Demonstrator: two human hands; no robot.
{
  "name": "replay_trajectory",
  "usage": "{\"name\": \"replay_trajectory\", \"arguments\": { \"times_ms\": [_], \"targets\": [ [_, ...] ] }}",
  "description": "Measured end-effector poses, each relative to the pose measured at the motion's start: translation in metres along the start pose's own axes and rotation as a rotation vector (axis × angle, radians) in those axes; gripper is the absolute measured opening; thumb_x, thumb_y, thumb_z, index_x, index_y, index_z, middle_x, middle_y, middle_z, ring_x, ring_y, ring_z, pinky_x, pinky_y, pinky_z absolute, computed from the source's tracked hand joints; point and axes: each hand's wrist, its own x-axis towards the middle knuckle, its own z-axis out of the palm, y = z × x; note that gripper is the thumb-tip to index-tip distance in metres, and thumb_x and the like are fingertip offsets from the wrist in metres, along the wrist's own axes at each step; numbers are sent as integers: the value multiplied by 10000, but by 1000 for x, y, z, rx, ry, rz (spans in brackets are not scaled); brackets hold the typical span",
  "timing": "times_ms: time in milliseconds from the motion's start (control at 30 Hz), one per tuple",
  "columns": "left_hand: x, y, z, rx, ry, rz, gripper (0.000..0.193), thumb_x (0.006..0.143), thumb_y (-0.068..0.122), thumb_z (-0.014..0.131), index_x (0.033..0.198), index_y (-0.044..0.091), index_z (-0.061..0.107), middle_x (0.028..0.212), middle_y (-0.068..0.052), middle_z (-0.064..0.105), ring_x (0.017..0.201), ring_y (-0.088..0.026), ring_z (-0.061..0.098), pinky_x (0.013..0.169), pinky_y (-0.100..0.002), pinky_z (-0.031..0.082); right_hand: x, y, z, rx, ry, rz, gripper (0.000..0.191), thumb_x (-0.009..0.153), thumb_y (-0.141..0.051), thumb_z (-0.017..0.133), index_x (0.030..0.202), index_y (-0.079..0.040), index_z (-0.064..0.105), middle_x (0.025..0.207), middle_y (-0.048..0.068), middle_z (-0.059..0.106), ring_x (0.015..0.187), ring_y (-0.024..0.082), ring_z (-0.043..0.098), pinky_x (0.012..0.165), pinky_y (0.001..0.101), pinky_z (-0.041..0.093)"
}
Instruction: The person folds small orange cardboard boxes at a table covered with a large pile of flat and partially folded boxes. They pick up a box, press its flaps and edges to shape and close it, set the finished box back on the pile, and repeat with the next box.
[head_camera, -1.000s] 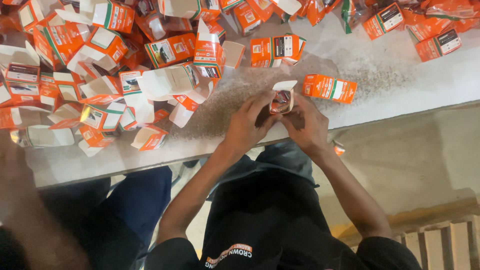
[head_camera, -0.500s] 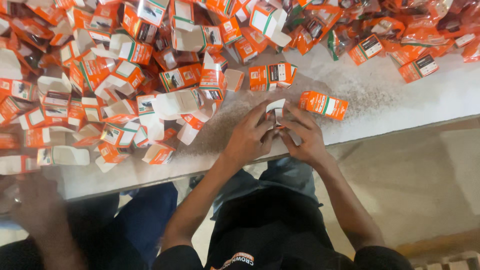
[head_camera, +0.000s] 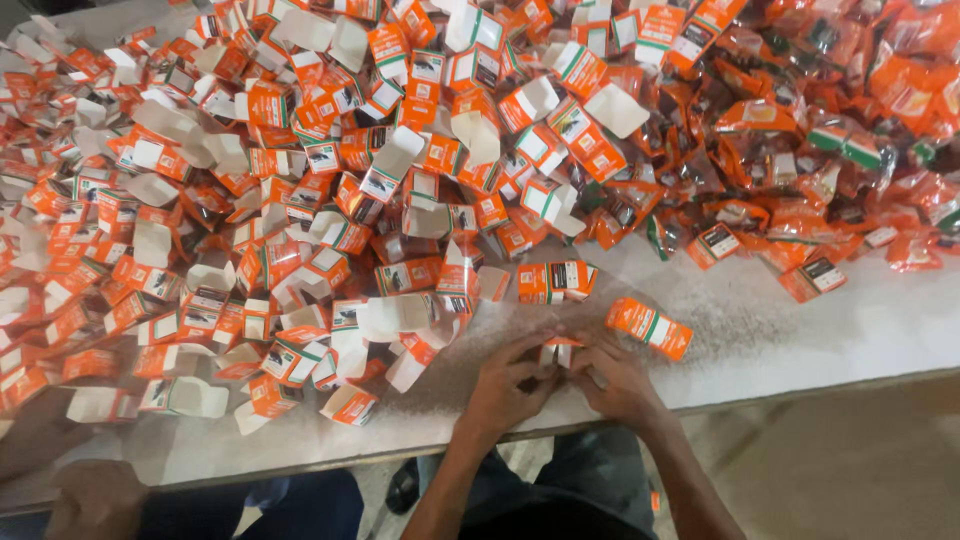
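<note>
Left hand (head_camera: 505, 385) and right hand (head_camera: 620, 378) are pressed together on one small orange and white carton (head_camera: 560, 350) at the near edge of the pale table (head_camera: 860, 320). Fingers clamp its thin cardboard. Flat open boxes (head_camera: 250, 230) lie piled left; shiny crinkled pouches (head_camera: 840, 130) lie right.

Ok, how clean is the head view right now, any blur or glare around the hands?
Head view: left hand and right hand fairly sharp around the small carton; no strong glare on the white table; soft even light; carton pile slightly soft toward the edges.
</note>
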Motion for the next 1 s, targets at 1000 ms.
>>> {"name": "replay_trajectory", "arguments": {
  "times_ms": [1000],
  "targets": [
    [3,11,-15,85,0,178,335,828,100,830,1137,64,706,1222,-137,703,1248,-326,655,1040,-411,557,9,-8,-10,186,-161,197,356,818,-97,816,1166,-120,744,1323,65,704,1252,270,661,986,384,572]
  ]
}}
